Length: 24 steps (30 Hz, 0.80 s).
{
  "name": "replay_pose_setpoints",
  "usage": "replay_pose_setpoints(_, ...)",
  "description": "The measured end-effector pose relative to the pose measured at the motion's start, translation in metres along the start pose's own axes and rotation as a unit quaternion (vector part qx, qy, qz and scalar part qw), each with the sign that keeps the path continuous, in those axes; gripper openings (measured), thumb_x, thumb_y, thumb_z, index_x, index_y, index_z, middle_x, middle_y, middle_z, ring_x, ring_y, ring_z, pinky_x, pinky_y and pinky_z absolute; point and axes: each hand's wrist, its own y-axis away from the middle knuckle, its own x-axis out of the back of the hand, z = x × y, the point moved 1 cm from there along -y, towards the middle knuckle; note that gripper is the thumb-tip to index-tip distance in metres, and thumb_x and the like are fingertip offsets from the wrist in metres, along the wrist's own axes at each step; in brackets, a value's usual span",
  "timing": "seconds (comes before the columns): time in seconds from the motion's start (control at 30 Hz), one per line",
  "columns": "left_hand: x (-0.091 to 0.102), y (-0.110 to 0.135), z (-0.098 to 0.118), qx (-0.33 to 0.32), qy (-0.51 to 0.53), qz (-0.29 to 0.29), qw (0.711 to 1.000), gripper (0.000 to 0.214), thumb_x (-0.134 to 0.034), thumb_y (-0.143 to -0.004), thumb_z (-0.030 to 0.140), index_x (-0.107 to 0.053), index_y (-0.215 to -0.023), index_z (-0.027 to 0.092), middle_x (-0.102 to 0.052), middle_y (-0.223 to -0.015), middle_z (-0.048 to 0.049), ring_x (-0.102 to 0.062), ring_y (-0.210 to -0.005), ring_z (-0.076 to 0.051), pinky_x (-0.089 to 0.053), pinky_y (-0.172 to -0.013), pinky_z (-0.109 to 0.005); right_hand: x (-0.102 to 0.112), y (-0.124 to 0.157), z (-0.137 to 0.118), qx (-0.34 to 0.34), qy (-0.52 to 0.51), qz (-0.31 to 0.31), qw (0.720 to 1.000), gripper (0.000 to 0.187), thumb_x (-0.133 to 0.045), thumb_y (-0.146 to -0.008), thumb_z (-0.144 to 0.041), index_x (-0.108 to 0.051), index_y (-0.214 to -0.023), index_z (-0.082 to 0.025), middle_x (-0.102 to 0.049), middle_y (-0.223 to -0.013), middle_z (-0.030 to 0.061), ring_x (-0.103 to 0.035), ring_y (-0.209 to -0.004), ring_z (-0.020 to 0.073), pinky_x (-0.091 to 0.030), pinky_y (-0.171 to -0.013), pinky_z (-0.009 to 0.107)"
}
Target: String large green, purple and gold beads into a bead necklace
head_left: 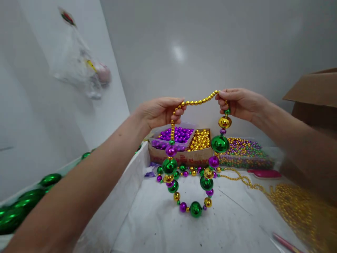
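Between my two hands hangs a bead necklace [196,209] in green, gold and purple, its large beads drooping in a loop above the white work surface. My left hand [168,110] pinches the strand of small gold beads at its left end. With thumb and fingers closed, my right hand [233,102] grips the other end of that gold stretch, just above a small green bead. The gold stretch sags slightly from hand to hand. Behind the loop, a second strand of mixed beads [185,174] lies on the surface, with gold bead strings trailing to the right.
A plastic tub of purple beads [155,138] and a carton [200,158] with gold beads stand at the back. Right of them is a clear bin of small mixed beads [243,151]. A pink-handled tool [264,174], piled gold strings [295,203] and a cardboard box [313,88] are rightward. Large green beads [26,200] fill a white container at left.
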Motion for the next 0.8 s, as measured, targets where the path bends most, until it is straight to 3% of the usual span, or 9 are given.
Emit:
replay_pose_setpoints(0.1, -0.005, 0.000, 0.009, -0.038, 0.077, -0.006, 0.996, 0.024, -0.045, -0.089, 0.017, -0.059, -0.071, 0.009, -0.049, -0.054, -0.0008, -0.046, -0.044, -0.008, -0.048, -0.050, -0.023, -0.005, -0.003, 0.006, -0.011, -0.001, 0.009, 1.000, 0.010, -0.057, -0.085, -0.018, -0.061, -0.077, -0.013, -0.045, -0.056, -0.0032, -0.035, -0.044, 0.0045, -0.034, -0.044, 0.019)
replay_pose_setpoints(0.27, -0.006, -0.001, 0.014, -0.052, 0.177, -0.018, 0.983, 0.026, -0.051, -0.089, 0.026, -0.057, -0.071, 0.009, -0.038, -0.046, 0.0046, -0.036, -0.036, -0.004, -0.035, -0.036, -0.013, -0.015, 0.009, 0.029, -0.031, -0.043, 0.000, 0.999, 0.010, -0.062, -0.084, -0.025, -0.062, -0.082, -0.015, -0.045, -0.054, -0.0046, -0.024, -0.039, 0.0019, -0.021, -0.037, 0.017)
replay_pose_setpoints(0.43, 0.006, -0.007, -0.003, -0.034, 0.206, 0.014, 0.978, 0.023, -0.048, -0.090, 0.020, -0.056, -0.072, 0.008, -0.036, -0.045, 0.0061, -0.033, -0.033, -0.002, -0.031, -0.032, -0.011, -0.014, 0.027, 0.052, -0.085, -0.101, -0.037, 0.991, 0.017, -0.063, -0.081, -0.033, -0.061, -0.087, -0.018, -0.050, -0.056, -0.0036, -0.038, -0.044, 0.0052, -0.031, -0.041, 0.019)
replay_pose_setpoints(0.6, 0.022, -0.010, -0.026, -0.025, 0.227, 0.073, 0.971, 0.024, -0.044, -0.091, 0.016, -0.055, -0.071, 0.008, -0.038, -0.046, 0.0052, -0.035, -0.033, -0.002, -0.034, -0.032, -0.011, -0.014, 0.043, 0.058, -0.105, -0.108, -0.067, 0.986, 0.027, -0.069, -0.072, -0.021, -0.062, -0.098, -0.014, -0.063, -0.077, 0.0040, -0.053, -0.060, 0.0085, -0.043, -0.056, 0.022)
replay_pose_setpoints(0.7, 0.026, -0.010, -0.035, -0.013, 0.222, 0.091, 0.971, 0.023, -0.045, -0.090, 0.016, -0.055, -0.071, 0.008, -0.040, -0.047, 0.0045, -0.036, -0.034, -0.003, -0.037, -0.035, -0.012, -0.015, 0.048, 0.061, -0.107, -0.106, -0.070, 0.986, 0.030, -0.070, -0.067, -0.012, -0.063, -0.096, -0.013, -0.066, -0.083, 0.0061, -0.056, -0.062, 0.0096, -0.045, -0.060, 0.023)
replay_pose_setpoints(0.8, 0.028, -0.010, -0.042, 0.000, 0.190, 0.095, 0.977, 0.020, -0.047, -0.089, 0.014, -0.056, -0.071, 0.010, -0.045, -0.049, 0.0022, -0.043, -0.038, -0.005, -0.045, -0.042, -0.016, -0.015, 0.051, 0.069, -0.109, -0.101, -0.062, 0.987, 0.028, -0.070, -0.065, -0.009, -0.064, -0.092, -0.015, -0.066, -0.078, 0.0034, -0.052, -0.055, 0.0080, -0.042, -0.053, 0.023)
